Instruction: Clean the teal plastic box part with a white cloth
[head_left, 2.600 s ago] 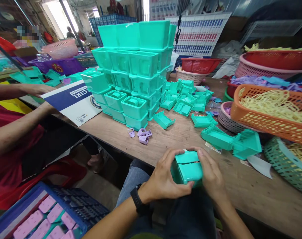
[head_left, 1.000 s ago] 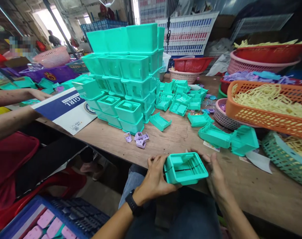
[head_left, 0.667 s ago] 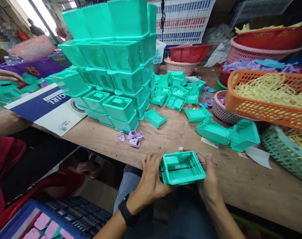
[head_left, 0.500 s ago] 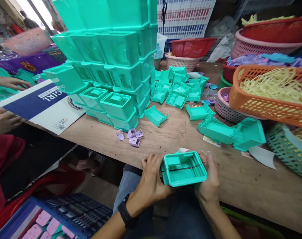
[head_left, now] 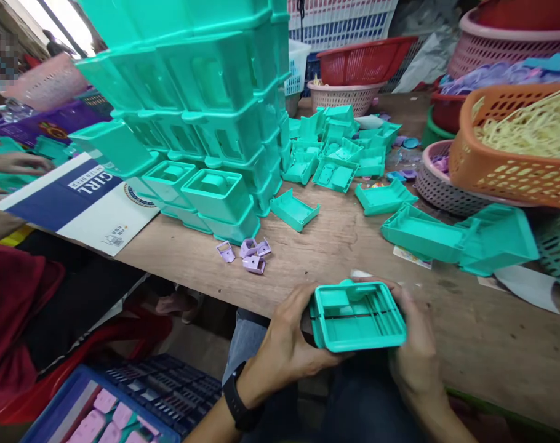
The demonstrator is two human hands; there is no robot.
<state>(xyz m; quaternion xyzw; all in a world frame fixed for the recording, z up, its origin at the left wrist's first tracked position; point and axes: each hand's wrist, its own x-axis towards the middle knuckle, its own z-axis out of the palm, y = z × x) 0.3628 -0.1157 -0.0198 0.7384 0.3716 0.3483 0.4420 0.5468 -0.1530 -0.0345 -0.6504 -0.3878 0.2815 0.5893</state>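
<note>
A teal plastic box with ribbed inside walls faces up, held at the near edge of the wooden table. My left hand, with a black watch on the wrist, grips its left side. On the opposite side my right hand wraps the right end from below. Small lilac clips lie on the table a little ahead to the left. A tall stack of teal boxes stands beyond them.
Loose teal parts litter the middle of the table, and two larger teal pieces lie at the right. An orange basket of yellow strips stands far right. Another person's arms work at the left by a blue-white booklet. A blue crate sits below.
The box was turned from closed side up to open side up and stays in both hands. The view has moved closer to the stack and tilted down.
</note>
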